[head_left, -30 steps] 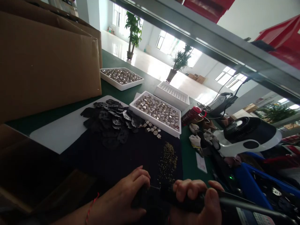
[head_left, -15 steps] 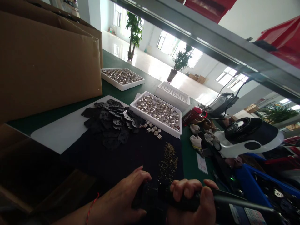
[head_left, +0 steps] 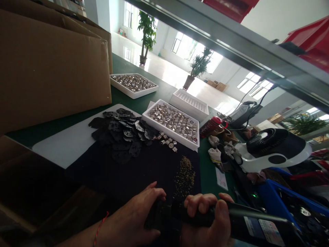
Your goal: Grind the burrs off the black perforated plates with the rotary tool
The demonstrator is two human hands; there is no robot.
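My right hand (head_left: pixel 208 216) is wrapped around a black electric screwdriver (head_left: pixel 253 221) with pale labels on its body. The tool lies nearly level, its front end toward my left hand. My left hand (head_left: pixel 136 218), with a red cord on the wrist, curves its fingers and thumb around a dark part (head_left: pixel 156 214) at the screwdriver's tip; its shape is lost in shadow. Just beyond the hands, small brass-coloured screws (head_left: pixel 185 175) lie scattered on a dark mat (head_left: pixel 154 168). Black perforated plates (head_left: pixel 123 133) are heaped farther off, beside a few loose small metal motors (head_left: pixel 168 141).
White trays of small metal cylinders (head_left: pixel 171 123) (head_left: pixel 133 85) stand behind the plates. A large cardboard box (head_left: pixel 53 68) blocks the left. On the right are a red bottle (head_left: pixel 214 125), gloves (head_left: pixel 214 154), a fan (head_left: pixel 277 151) and a blue bin (head_left: pixel 275 202). A metal shelf beam (head_left: pixel 231 48) crosses overhead.
My right hand and the screwdriver have shifted slightly left and up, toward my left hand. The left hand stays almost still.
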